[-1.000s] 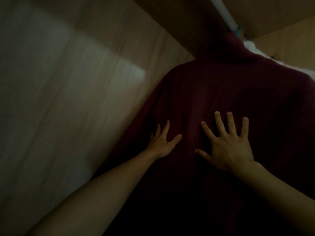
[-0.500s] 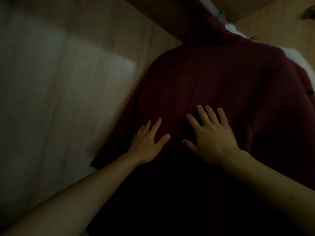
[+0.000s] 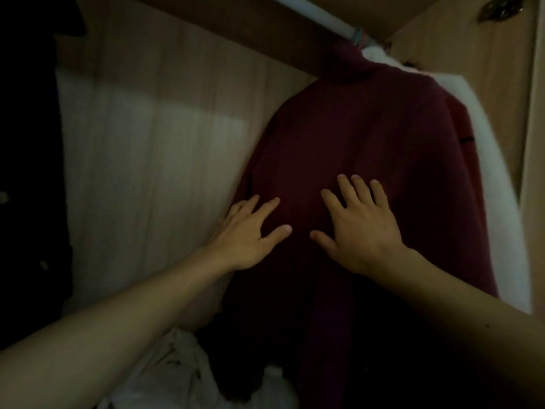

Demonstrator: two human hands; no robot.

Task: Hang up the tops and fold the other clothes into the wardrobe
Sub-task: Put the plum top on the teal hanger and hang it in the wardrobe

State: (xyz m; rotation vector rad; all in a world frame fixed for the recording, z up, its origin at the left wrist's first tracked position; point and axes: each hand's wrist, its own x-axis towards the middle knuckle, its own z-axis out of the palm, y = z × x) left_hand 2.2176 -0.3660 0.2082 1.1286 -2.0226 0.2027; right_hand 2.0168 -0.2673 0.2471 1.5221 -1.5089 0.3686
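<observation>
Dim and grainy throughout, with soft detail and muted colour. Brightest in a pale slanting patch on the light wood-grain wardrobe side panel (image 3: 153, 178), shadowed above it. Sinks to near black at the left edge and low on the hanging dark red roll-neck sweater (image 3: 368, 128). Smears the white garment (image 3: 489, 178) at right into blur.

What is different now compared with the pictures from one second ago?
Almost nothing. The left hand and right hand still lie flat, fingers spread, on the hanging dark red sweater; nothing was gripped or released. Only the camera view shifted, so white cloth below now shows.
</observation>
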